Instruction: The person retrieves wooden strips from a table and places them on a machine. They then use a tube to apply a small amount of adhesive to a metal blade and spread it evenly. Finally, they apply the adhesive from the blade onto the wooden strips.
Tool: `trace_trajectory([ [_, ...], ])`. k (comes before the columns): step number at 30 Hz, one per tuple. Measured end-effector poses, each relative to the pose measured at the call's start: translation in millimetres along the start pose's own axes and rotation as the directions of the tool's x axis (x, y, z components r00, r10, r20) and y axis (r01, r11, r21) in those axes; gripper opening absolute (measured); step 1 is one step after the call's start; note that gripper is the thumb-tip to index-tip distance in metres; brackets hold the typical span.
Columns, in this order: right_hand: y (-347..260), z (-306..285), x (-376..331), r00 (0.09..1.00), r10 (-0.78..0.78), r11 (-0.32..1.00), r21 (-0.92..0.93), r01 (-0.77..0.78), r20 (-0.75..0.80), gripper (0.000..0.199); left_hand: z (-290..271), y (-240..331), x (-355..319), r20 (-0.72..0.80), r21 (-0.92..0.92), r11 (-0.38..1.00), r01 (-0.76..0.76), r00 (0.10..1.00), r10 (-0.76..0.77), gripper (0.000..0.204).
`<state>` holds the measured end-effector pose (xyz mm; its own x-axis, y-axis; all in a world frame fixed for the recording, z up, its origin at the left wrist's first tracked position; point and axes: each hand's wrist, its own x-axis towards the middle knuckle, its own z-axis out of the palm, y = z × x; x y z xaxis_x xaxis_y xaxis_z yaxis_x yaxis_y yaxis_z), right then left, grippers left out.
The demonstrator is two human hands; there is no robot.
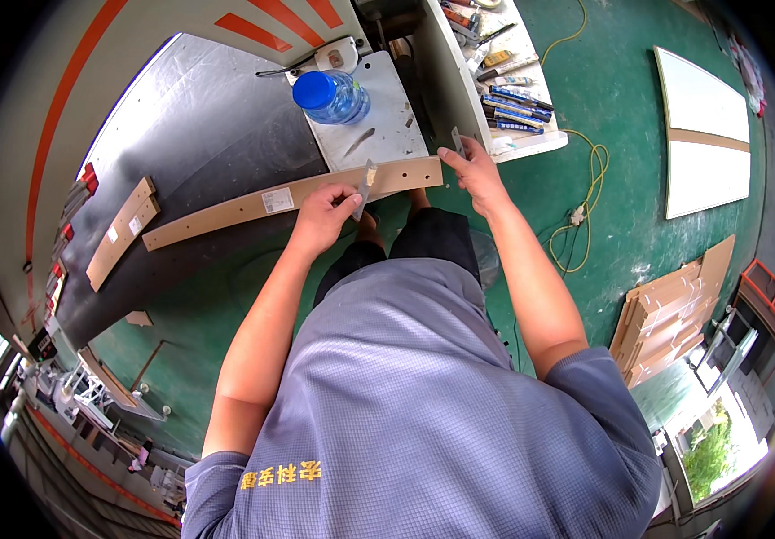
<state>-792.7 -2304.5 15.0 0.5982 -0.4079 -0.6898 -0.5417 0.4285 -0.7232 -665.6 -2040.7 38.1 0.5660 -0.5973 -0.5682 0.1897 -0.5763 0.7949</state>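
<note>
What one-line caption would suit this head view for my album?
Left hand presses a small blade on a long wooden strip; right hand steadies its end.

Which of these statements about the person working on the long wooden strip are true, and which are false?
1. The left hand presses a flat scraper-like blade against the long tan wooden strip. True.
2. The right hand rests on the green floor. False: it grips the right end of the strip, with a small grey piece between its fingers.
3. A clear plastic bottle with a blue cap stands on the white stand beyond the strip. True.
4. The coiled cable on the green floor is red. False: the cable is yellow.
5. A second, shorter tan board lies on the dark machine table to the left. True.
</note>
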Motion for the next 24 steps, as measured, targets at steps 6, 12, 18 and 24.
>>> trace_trajectory([
  [6, 16, -3, -1, 0.998, 0.062, 0.997, 0.040, -0.062, -0.004, 0.064, -1, 1, 0, 0.004, -0.008, 1.000, 0.015, 1.000, -0.015, 0.015],
  [12, 26, 12, 7, 0.962, -0.248, 0.938, -0.277, 0.209, -0.117, 0.073, 0, 0, 0, -0.004, 0.008, 1.000, -0.010, 1.000, 0.010, 0.015],
  [18, 17, 19, 5, 0.915, -0.374, 0.831, -0.492, 0.260, -0.148, 0.073, 0, -2, 0, -0.004, 0.002, 1.000, 0.000, 1.000, 0.000, 0.015],
  [24, 22, -1, 2, 0.926, -0.310, 0.913, -0.338, 0.228, -0.215, 0.064, 0, 2, -1, -0.010, 0.033, 0.999, -0.003, 1.000, 0.003, 0.015],
])
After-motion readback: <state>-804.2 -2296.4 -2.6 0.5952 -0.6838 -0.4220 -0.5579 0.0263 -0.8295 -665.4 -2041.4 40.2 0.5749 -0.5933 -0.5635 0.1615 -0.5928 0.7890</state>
